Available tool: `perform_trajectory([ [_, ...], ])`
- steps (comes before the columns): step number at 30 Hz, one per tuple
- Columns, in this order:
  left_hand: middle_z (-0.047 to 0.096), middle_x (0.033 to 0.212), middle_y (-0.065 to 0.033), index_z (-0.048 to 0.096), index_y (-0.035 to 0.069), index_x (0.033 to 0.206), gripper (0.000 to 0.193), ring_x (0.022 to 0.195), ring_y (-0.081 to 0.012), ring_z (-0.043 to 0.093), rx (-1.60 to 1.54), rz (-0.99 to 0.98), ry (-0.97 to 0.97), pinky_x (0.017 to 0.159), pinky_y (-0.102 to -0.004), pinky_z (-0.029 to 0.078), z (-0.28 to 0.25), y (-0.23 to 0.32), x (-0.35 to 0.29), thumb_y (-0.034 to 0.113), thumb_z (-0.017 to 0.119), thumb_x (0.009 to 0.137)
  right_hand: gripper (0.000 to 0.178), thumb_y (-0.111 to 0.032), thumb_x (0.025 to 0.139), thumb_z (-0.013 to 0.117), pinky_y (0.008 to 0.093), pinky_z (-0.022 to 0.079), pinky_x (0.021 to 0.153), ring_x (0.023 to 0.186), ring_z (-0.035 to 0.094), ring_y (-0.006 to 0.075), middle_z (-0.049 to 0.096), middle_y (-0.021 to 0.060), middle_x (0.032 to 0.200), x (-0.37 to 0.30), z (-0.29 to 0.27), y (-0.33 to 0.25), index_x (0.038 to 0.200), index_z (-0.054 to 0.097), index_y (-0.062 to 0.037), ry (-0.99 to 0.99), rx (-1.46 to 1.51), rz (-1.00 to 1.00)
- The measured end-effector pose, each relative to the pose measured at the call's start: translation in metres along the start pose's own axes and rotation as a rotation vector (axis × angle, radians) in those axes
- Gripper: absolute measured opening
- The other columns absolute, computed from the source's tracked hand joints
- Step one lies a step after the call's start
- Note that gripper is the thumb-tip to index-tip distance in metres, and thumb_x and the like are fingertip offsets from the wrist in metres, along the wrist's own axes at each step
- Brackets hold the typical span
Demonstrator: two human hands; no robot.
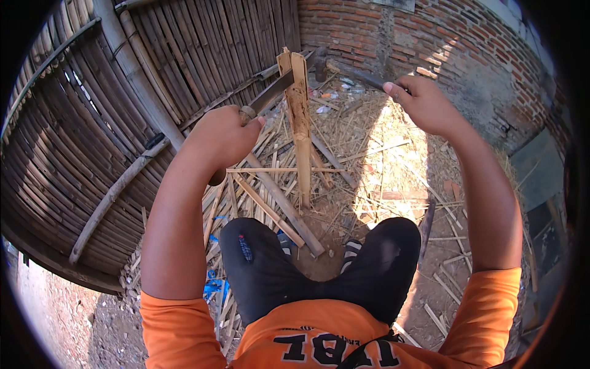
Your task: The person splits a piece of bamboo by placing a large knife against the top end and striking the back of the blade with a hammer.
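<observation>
A pale length of bamboo [299,123] stands upright in front of me, its top split in two. The dark blade of a machete [272,93] sits in the split, slanting down towards me. My left hand [226,136] is closed around the machete's wooden handle, whose butt shows below the fist. On the other side, my right hand [426,106] grips the handle of a hammer [359,75]. The hammer's dark head is just right of the bamboo's top, beyond the blade; whether it touches anything, I cannot tell.
Split bamboo strips [270,200] litter the ground around my feet. A slatted bamboo wall [80,141] curves along the left, and a brick wall [350,31] closes the far side. Grey panels [538,169] lean at the right. Blue plastic scraps [213,285] lie beside my left leg.
</observation>
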State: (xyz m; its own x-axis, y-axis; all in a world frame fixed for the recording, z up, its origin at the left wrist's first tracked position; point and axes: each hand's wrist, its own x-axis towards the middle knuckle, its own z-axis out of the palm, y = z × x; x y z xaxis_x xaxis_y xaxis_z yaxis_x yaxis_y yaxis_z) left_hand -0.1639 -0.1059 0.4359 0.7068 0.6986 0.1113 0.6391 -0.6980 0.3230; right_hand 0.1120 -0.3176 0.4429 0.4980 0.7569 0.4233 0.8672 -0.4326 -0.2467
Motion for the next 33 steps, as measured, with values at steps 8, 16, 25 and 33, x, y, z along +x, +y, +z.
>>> perform_trajectory([
  [8,0.068,0.087,-0.0263,0.065,-0.011,0.099,0.057,0.089,-0.0396,0.069,0.050,0.053,0.057,0.083,-0.0467,0.051,0.006,0.009,-0.003,0.046,0.057,0.098,0.058,-0.055,0.105,0.048,0.0379,0.045,0.066,0.070,0.055,0.0187,0.057,0.0070,0.074,0.007,0.002,-0.019,0.103,0.066,0.0007,0.212,0.301,0.047],
  [16,0.069,0.091,-0.0284,0.065,-0.012,0.100,0.057,0.093,-0.0408,0.070,0.050,0.024,0.029,0.085,-0.0463,0.053,0.004,0.012,-0.007,0.045,0.057,0.098,0.059,-0.056,0.105,0.047,0.0381,0.044,0.065,0.066,0.055,0.0200,0.056,0.0085,0.070,0.017,-0.012,-0.005,0.096,0.065,0.0001,0.274,0.250,0.101],
  [25,0.069,0.091,-0.0296,0.066,-0.012,0.101,0.058,0.095,-0.0426,0.070,0.088,0.036,-0.019,0.087,-0.0475,0.053,0.002,0.008,-0.006,0.045,0.057,0.098,0.058,-0.053,0.106,0.046,0.0415,0.043,0.066,0.069,0.054,0.0209,0.056,0.0107,0.072,0.003,-0.005,-0.018,0.101,0.066,0.0010,0.070,0.198,0.159],
  [33,0.070,0.089,-0.0273,0.065,-0.012,0.101,0.056,0.086,-0.0416,0.072,0.132,0.105,0.013,0.080,-0.0472,0.055,0.007,0.006,-0.005,0.044,0.057,0.098,0.058,-0.057,0.104,0.049,0.0370,0.041,0.060,0.061,0.049,0.0166,0.051,0.0042,0.065,0.002,0.039,0.004,0.094,0.065,-0.0014,0.057,0.125,-0.004],
])
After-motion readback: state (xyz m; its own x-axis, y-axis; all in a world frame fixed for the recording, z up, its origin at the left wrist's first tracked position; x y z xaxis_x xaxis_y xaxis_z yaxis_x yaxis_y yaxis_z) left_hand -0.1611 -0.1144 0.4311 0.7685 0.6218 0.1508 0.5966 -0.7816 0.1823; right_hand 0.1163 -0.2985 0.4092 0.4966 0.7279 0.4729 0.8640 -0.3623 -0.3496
